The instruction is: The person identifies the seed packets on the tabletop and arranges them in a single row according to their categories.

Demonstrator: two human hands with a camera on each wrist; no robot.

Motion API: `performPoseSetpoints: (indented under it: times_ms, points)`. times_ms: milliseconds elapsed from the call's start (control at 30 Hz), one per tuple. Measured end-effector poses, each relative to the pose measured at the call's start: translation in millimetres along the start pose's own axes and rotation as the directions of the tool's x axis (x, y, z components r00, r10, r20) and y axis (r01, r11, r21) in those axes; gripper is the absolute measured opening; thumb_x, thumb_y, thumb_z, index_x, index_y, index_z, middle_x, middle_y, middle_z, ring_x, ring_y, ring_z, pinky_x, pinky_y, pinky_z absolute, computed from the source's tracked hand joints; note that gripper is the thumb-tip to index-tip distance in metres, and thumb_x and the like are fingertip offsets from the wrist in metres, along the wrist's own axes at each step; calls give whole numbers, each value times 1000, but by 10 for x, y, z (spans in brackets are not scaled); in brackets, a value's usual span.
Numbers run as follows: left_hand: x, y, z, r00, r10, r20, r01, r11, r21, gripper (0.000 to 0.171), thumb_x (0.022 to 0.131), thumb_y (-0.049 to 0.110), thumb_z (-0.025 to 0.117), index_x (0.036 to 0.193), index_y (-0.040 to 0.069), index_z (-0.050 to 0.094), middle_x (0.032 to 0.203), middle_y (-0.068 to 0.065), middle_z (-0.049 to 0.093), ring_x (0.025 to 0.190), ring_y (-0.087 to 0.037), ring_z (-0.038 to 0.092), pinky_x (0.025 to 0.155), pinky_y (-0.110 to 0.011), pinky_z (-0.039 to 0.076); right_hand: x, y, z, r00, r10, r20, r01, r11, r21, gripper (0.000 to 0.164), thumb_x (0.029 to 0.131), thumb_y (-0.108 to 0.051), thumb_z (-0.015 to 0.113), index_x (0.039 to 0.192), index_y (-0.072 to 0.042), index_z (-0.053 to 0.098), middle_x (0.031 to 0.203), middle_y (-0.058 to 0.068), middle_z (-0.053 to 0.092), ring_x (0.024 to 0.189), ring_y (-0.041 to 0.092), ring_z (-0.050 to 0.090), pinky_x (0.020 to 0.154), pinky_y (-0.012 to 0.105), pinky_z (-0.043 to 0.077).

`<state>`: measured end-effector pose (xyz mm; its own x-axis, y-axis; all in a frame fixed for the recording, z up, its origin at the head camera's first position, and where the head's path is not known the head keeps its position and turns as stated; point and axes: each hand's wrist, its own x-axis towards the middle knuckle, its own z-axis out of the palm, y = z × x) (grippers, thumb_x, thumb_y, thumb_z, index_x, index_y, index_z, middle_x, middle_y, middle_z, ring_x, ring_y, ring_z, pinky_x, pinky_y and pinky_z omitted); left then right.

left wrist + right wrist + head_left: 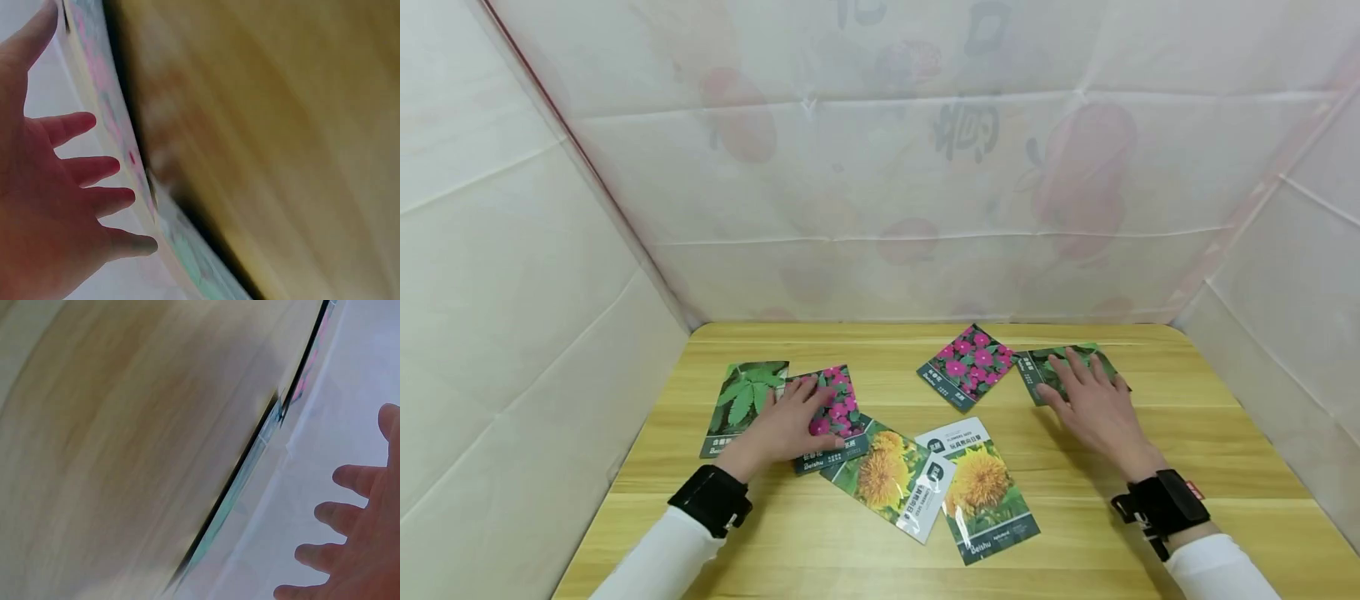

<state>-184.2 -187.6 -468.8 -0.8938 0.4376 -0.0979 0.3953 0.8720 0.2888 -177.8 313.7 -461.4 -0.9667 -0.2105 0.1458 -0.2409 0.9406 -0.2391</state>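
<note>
My left hand [786, 425], its fingers spread, is over a seed packet with pink flowers [842, 408] at the left of the table. Its edge also covers part of a green-leaf packet [747, 396]. On the right, my right hand [1093, 408] is spread over another green-leaf packet [1037, 362], hiding much of it. In the left wrist view the left fingers [100, 169] are straight and hold nothing; the right fingers [340, 515] in the right wrist view are extended or slightly bent, also holding nothing. Whether either hand touches the packets, I cannot tell.
A second pink-flower packet [973, 367] lies at the back, its corner by the right leaf packet. Two yellow-sunflower packets, one tilted [883, 475] and one nearer the front [988, 492], overlap in the middle. The wooden table [760, 542] ends against white cloth walls [865, 275].
</note>
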Motion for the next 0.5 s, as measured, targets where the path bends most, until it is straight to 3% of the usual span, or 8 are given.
performPoseSetpoints:
  times_ms: [233, 500]
  points:
    - [50, 143, 108, 998, 20, 53, -20, 1000, -7, 93, 90, 66, 70, 161, 13, 40, 167, -26, 23, 153, -52, 13, 113, -83, 10, 4, -49, -15, 1000, -18, 4, 18, 1000, -13, 70, 111, -51, 41, 163, -5, 30, 167, 27, 20, 152, 56, 7, 117, 75, 9]
    - [163, 393, 146, 995, 73, 69, -74, 997, 10, 94, 91, 66, 69, 162, 13, 39, 168, -24, 21, 154, -50, 14, 114, -81, 14, 24, -85, 4, 1000, -1, 23, 1, 1000, 1, 72, 111, -54, 38, 164, -6, 29, 168, 26, 17, 153, 55, 3, 117, 77, 4]
